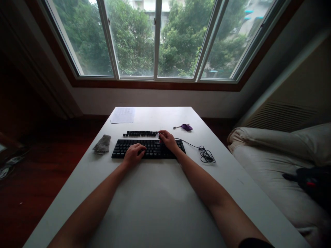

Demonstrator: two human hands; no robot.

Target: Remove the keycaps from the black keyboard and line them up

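Black plastic keyboard (148,148) lies flat mid-table (155,199), long axis running left to right, its cable (205,154) trailing off right. We judge it light and stiff, best gripped by its short ends. Our left hand (133,155) rests curled on the keys; our right hand (168,139) pinches something small at the back edge, beside a row of loose keycaps (140,133).

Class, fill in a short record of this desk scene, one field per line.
surface: white table
left hand: resting on black keyboard
right hand: at keyboard's far edge, beside row of loose keycaps
cable: coiled right of keyboard
left of keyboard: grey cloth
far side: paper sheet, purple tool
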